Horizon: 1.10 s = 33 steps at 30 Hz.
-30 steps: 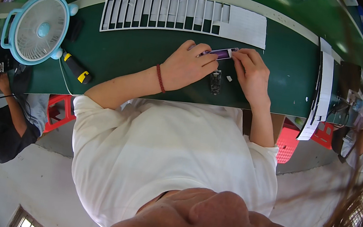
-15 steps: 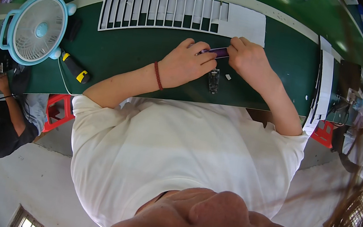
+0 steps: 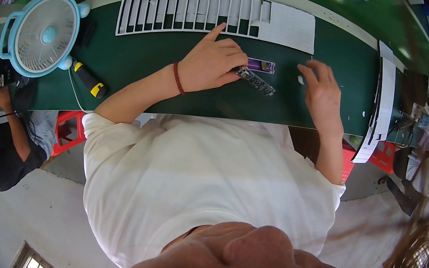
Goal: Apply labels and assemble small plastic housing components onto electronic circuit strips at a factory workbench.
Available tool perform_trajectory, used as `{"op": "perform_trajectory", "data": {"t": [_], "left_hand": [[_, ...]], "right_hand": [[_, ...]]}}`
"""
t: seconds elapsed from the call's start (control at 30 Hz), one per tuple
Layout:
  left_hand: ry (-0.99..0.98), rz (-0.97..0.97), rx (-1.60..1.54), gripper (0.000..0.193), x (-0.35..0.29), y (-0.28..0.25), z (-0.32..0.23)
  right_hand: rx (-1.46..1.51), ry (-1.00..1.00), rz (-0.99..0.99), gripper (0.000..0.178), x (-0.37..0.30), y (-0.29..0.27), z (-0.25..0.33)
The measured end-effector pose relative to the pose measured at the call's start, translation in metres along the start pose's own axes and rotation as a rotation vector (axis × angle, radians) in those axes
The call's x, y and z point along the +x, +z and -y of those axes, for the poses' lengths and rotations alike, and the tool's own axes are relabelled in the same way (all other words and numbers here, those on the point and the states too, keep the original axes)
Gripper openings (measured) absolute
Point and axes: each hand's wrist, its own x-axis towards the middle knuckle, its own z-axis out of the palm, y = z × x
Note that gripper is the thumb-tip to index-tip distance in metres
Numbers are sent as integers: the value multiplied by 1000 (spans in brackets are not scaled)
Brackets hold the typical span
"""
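Observation:
A narrow dark circuit board point(image 3: 256, 81) sticks out to the right from the fingertips of my left hand point(image 3: 215, 62). Thumb and fingers pinch its left end, while the index finger points up and away. Just beyond the board lies a small purple case point(image 3: 261, 66) with a clear or shiny rim, on the green table, its left end close to my left fingers. My right hand point(image 3: 322, 89) hovers to the right with its fingers apart and holds nothing. Beside its fingertips is a tiny white scrap point(image 3: 301, 80).
A long white slotted cardboard tray point(image 3: 185, 30) stretches across the back of the green table point(image 3: 142, 62). On the left are a light-blue fan point(image 3: 46, 34) and a yellow-and-black screwdriver-like handle point(image 3: 89, 80). White cardboard sheets point(image 3: 380, 103) stack at the right edge. Other people sit on both sides.
The purple case has left both hands and lies on the table. My left hand has picked up the circuit board from the table; my right hand has moved right and opened.

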Motion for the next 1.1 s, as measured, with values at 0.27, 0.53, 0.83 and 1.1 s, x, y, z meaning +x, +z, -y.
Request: {"op": "perform_trajectory", "data": {"t": [0.27,0.53,0.83,1.1], "left_hand": [[-9,-110,-33,31,4,4,-2],[-80,-107,104,31,-3,1,-5],[-9,-170,163,26,-10,14,-1],[-27,-76,226,15,-1,8,-11]], "right_hand": [[307,-115,-286,60,7,34,60],[719,122,45,37,13,15,38],[562,174,32,35,8,19,39],[424,76,-63,34,4,24,50]]}}
